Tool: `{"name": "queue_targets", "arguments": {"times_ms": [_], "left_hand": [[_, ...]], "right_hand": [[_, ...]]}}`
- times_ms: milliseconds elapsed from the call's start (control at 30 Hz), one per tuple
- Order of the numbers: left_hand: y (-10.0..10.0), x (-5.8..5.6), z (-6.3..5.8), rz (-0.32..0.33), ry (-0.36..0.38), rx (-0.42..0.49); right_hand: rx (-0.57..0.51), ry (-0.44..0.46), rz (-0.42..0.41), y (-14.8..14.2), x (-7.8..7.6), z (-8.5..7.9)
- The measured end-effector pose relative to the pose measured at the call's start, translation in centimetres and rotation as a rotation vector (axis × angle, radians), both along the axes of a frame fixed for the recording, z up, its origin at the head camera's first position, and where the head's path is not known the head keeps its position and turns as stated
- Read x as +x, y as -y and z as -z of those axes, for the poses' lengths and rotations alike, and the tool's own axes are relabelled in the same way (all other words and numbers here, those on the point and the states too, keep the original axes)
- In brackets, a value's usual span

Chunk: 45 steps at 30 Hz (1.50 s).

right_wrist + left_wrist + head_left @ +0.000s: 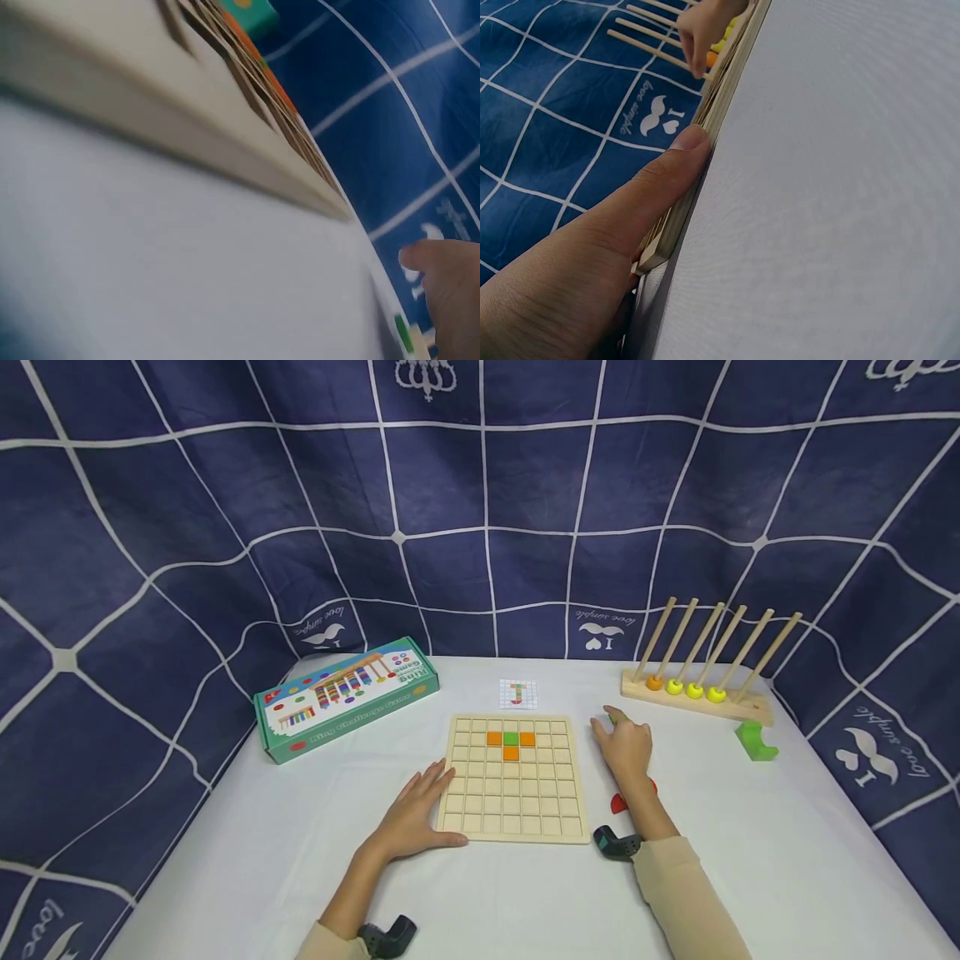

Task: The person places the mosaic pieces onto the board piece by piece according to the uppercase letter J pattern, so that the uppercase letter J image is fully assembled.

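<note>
A wooden grid board (pixel 512 810) lies mid-table, with one green tile (pixel 512 738) and several orange tiles (pixel 527 739) in its upper squares. My left hand (pixel 417 814) steadies its lower-left corner, fingers along the left side. In the left wrist view, the thumb (pixel 664 172) lies against the board's edge. Right of the board, my right hand (pixel 626 747) hovers with thumb and forefinger apart around a small green piece (pixel 612 719), partly hidden by the fingers. In the right wrist view, the thumb (pixel 424 259) is above a green-topped piece (pixel 403 334).
A pattern card (pixel 518 694) lies behind the board. A green game box (pixel 348 697) is at the back left. The peg stand (pixel 697 697) with orange and yellow rings is back right, near a green curved block (pixel 756 742). Red pieces (pixel 618 803) lie by my right forearm.
</note>
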State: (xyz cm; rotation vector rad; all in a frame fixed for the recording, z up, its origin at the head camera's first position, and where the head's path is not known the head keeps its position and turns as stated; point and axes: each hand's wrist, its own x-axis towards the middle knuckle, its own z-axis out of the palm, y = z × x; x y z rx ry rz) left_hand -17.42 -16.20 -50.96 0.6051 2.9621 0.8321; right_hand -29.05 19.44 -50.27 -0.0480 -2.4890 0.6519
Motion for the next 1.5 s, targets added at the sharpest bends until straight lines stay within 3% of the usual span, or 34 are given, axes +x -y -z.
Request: {"name": "queue_targets", "arguments": {"times_ms": [167, 400, 767, 1000, 1200, 1500], "left_hand": [[0.0, 0.0, 0.0, 0.003, -0.004, 0.015], [0.0, 0.0, 0.0, 0.008, -0.017, 0.019], [-0.2, 0.0, -0.1, -0.006, -0.023, 0.012], [-0.1, 0.0, -0.1, -0.020, 0.000, -0.003], [-0.1, 0.1, 0.2, -0.033, -0.007, -0.003], [-0.3, 0.1, -0.3, -0.036, -0.042, 0.001]], "right_hand": [[-0.058, 0.056, 0.087, -1.4, -0.2, 0.2], [-0.041, 0.134, 0.140, -2.1, -0.4, 0.7], [-0.042, 0.092, 0.137, -2.2, -0.1, 0.5], [-0.100, 0.066, 0.103, -2.1, 0.0, 0.3], [-0.145, 0.031, -0.020, -0.3, 1.0, -0.9], [-0.062, 0.035, -0.367, 5.6, 3.5, -2.3]]}}
